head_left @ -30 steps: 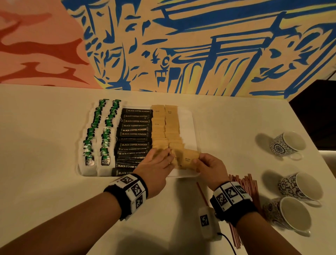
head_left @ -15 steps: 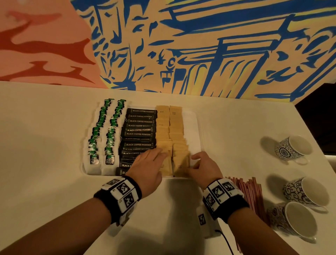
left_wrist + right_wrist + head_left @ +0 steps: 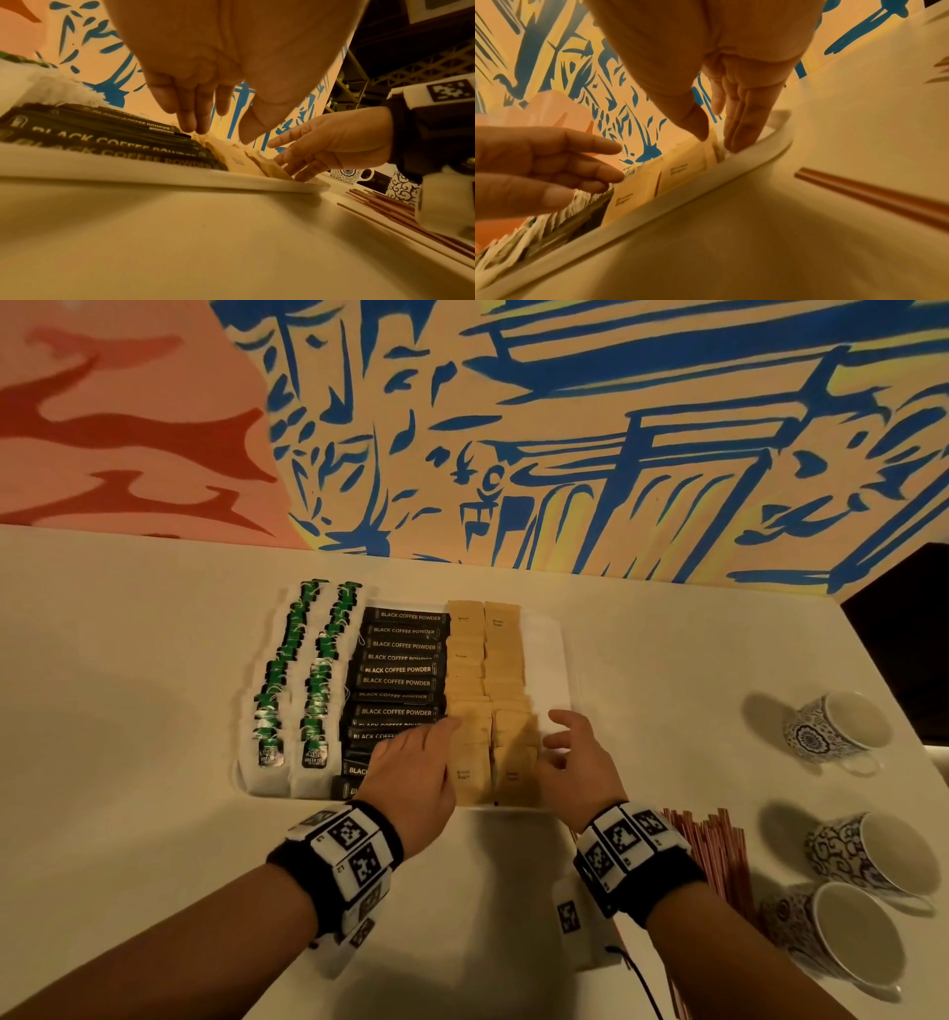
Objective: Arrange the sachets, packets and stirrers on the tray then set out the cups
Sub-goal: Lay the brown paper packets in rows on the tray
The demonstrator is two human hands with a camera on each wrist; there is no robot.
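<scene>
A white tray (image 3: 550, 660) holds two columns of green-tagged tea bags (image 3: 303, 690), a stack of black coffee sachets (image 3: 398, 670) and two columns of brown sugar packets (image 3: 488, 711). My left hand (image 3: 421, 752) lies flat with straight fingers along the left edge of the sugar packets, over the coffee sachets. My right hand (image 3: 567, 752) is open at the packets' right edge, fingertips (image 3: 734, 146) down on the tray floor. Neither hand holds anything. Red-brown stirrers (image 3: 714, 855) lie on the table right of my right wrist. Three patterned cups (image 3: 842, 726) lie on their sides further right.
The white table's right edge runs just past the cups, with a dark drop beyond. A painted wall stands behind the tray. A small white marked box (image 3: 569, 916) with a black cable sits under my right wrist. A bare strip of tray lies right of the sugar packets.
One second ago my right hand pinched a brown sugar packet at the near end of the right column. It now lies in the column, and both hands stand open beside the packets.
</scene>
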